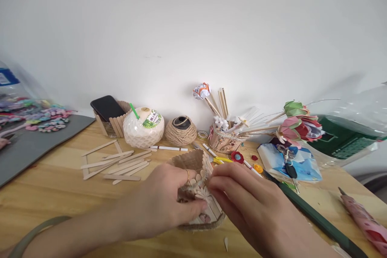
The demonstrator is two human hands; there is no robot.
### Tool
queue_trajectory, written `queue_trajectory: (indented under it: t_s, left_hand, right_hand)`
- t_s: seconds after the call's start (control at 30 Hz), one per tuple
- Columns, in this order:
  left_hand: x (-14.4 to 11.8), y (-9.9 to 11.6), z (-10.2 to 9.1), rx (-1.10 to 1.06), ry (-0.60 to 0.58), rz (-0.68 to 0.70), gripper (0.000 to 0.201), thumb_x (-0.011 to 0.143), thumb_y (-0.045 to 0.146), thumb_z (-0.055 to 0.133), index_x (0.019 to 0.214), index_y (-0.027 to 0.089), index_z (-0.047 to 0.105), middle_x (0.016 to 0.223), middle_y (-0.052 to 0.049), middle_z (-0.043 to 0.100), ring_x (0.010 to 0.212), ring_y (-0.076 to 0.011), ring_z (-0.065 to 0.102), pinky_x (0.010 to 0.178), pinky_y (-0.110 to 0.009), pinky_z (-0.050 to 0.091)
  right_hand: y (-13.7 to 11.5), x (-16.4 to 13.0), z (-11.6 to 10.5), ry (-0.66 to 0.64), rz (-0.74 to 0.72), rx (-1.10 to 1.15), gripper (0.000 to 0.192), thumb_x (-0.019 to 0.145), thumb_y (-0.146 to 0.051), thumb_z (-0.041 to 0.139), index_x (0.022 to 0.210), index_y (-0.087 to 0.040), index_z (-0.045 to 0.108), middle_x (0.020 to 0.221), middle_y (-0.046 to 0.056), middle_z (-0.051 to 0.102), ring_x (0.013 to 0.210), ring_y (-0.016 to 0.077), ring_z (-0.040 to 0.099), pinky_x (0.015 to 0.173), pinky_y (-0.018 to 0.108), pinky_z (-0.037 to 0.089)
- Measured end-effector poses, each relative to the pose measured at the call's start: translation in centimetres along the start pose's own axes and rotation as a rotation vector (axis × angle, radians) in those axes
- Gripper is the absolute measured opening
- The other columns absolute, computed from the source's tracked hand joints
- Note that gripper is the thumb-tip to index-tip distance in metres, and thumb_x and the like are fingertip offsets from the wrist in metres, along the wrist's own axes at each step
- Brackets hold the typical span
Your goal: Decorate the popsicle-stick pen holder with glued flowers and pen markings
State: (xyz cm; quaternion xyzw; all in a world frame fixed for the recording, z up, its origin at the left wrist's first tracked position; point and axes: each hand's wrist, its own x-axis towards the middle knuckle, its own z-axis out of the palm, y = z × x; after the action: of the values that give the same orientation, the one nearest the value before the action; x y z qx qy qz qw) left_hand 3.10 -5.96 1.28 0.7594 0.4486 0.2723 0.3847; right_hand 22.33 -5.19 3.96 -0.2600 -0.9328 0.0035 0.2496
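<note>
Lower centre of frame: small pot built from wooden craft sticks with twine round its base (198, 177), on the light wooden table (54, 193). Left hand (165, 199) is wrapped round its near side, thumb pressed on the front, likely to steady it. Right hand (242, 199) has fingertips pinched at the pot's front face, on pale petal-like decorations; what it pinches is too small to tell. Loose flat wooden sticks (117, 165) lie fanned out left of centre, within reach. Behind: white coconut with green straw (143, 127), ball of jute twine (180, 130), paper flowers on skewers (298, 123) at right.
</note>
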Motion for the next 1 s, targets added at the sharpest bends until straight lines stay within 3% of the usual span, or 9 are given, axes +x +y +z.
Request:
queue_trajectory:
  t_s: [0.13, 0.23, 0.33, 0.43, 0.63, 0.87, 1.0]
  left_hand:
    - [-0.1, -0.2, 0.4, 0.156, 0.066, 0.043, 0.016, 0.075, 0.025, 0.056, 0.063, 0.018, 0.05, 0.056, 0.007, 0.046, 0.054, -0.0095, 0.042, 0.051, -0.021, 0.03]
    - [-0.2, -0.4, 0.6, 0.264, 0.11, 0.1, 0.018, 0.075, 0.025, 0.056, 0.061, 0.017, 0.049, 0.056, 0.006, 0.047, 0.052, -0.0095, 0.042, 0.051, -0.022, 0.028]
    - [-0.1, -0.2, 0.4, 0.251, 0.075, 0.111, 0.014, 0.074, 0.024, 0.056, 0.063, 0.017, 0.052, 0.056, 0.005, 0.048, 0.053, -0.0097, 0.042, 0.051, -0.023, 0.029]
    - [0.0, 0.0, 0.0, 0.095, 0.016, 0.074, 0.011, 0.072, 0.022, 0.058, 0.064, 0.017, 0.052, 0.058, 0.006, 0.046, 0.054, -0.0089, 0.039, 0.051, -0.021, 0.03]
    - [0.2, -0.3, -0.5, -0.518, -0.249, -0.1, 0.008, 0.072, 0.021, 0.06, 0.074, 0.015, 0.055, 0.063, 0.007, 0.049, 0.054, -0.0068, 0.041, 0.051, -0.017, 0.035]
    - [0.4, -0.6, -0.9, -0.603, -0.273, -0.036, 0.01, 0.072, 0.019, 0.065, 0.081, 0.015, 0.061, 0.069, 0.005, 0.059, 0.061, -0.0069, 0.05, 0.058, -0.016, 0.042]
    - [0.4, -0.6, -1.1, -0.593, -0.281, -0.035, 0.012, 0.073, 0.019, 0.065, 0.083, 0.015, 0.061, 0.073, 0.005, 0.06, 0.065, -0.0071, 0.052, 0.06, -0.015, 0.043]
  right_hand:
    - [0.0, 0.1, 0.1, -0.011, -0.053, -0.09, 0.036, 0.095, -0.014, 0.026, 0.087, -0.013, 0.061, 0.084, 0.009, 0.06, 0.071, 0.0181, 0.058, 0.06, 0.031, 0.052]
    - [0.0, 0.2, 0.6, -0.02, -0.048, -0.074, 0.028, 0.092, -0.012, 0.035, 0.084, -0.012, 0.061, 0.08, 0.008, 0.06, 0.069, 0.0183, 0.058, 0.058, 0.031, 0.051]
    - [0.0, 0.2, 1.0, 0.036, -0.036, -0.038, 0.02, 0.088, -0.01, 0.042, 0.078, -0.012, 0.059, 0.074, 0.006, 0.058, 0.066, 0.0173, 0.057, 0.056, 0.03, 0.05]
    - [0.1, 0.3, 1.1, 0.066, 0.009, 0.034, 0.018, 0.084, -0.007, 0.043, 0.073, -0.013, 0.056, 0.072, 0.005, 0.056, 0.064, 0.0149, 0.055, 0.054, 0.027, 0.048]
    - [0.4, 0.4, 0.9, 0.052, 0.085, 0.254, 0.015, 0.079, -0.002, 0.044, 0.075, -0.016, 0.049, 0.077, 0.001, 0.054, 0.067, 0.0109, 0.054, 0.059, 0.022, 0.044]
    - [0.3, 0.8, 0.4, 0.067, 0.157, 0.372, 0.016, 0.077, -0.004, 0.044, 0.071, -0.018, 0.049, 0.072, -0.001, 0.055, 0.064, 0.0097, 0.052, 0.057, 0.021, 0.042]
    - [0.5, 1.0, -0.3, 0.163, 0.253, 0.38, 0.014, 0.077, -0.008, 0.046, 0.068, -0.018, 0.05, 0.068, -0.001, 0.057, 0.062, 0.0109, 0.054, 0.056, 0.022, 0.043]
